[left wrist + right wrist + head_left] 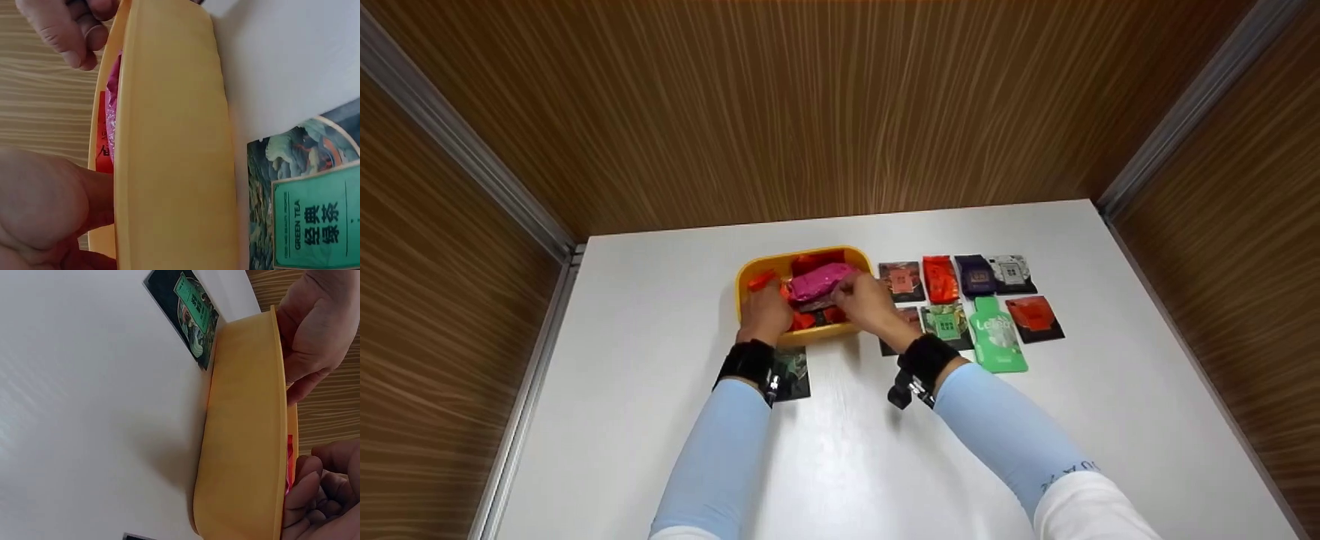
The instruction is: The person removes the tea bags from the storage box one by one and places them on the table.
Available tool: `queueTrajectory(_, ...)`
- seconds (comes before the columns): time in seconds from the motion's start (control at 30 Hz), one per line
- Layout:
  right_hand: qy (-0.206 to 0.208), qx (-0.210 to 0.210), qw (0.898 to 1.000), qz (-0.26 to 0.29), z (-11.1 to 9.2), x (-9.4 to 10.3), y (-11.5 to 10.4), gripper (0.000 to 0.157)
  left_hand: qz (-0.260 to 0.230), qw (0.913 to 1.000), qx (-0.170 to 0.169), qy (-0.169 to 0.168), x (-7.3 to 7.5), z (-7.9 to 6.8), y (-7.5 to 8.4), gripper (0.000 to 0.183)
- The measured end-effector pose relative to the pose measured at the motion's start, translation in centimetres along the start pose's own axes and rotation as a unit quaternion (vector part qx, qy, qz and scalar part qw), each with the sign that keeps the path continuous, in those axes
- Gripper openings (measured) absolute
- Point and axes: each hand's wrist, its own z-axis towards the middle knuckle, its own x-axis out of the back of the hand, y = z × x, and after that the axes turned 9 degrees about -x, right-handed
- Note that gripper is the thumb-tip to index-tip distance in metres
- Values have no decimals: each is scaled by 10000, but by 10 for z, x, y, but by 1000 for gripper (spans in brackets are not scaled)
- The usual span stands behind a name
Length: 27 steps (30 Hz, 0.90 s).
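Note:
A yellow plastic bin (804, 334) holds several packets, among them a shiny pink packet (819, 282) lying on top of red ones (802, 321). My left hand (766, 311) reaches down inside the bin's left end, beside an orange-red packet (762, 281). The bin wall hides its fingertips in both wrist views, so I cannot tell what they hold. At the right end of the pink packet is my right hand (866, 302). Its fingers (73, 50) hang loosely curled above the rim in the left wrist view, with nothing seen between them.
Right of the bin, several packets lie in two rows, including a red packet (940, 279), a purple packet (976, 275) and a green pouch (997, 335). A dark green-tea packet (315, 197) lies in front of the bin. Wood-grain panels (840, 112) enclose the white table (855, 465).

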Motion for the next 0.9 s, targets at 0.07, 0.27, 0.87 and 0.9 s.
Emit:
queueTrajectory(0.07,-4,-42,10000,-33,1,-2,0,13,92,9999,-144,-12,0,1,-2,49)
queueTrajectory(0.27,1,-125,9999,-95,3,-3,-2,13,323,9984,-445,124,0,7,-7,38)
queueTrajectory(0.87,-81,-160,9998,-48,2,-3,-2,14,-921,9912,224,927,3,6,-3,28)
queueTrajectory(0.9,-58,-137,9999,-58,2,-3,-2,13,-1037,9897,234,954,4,5,-2,32)
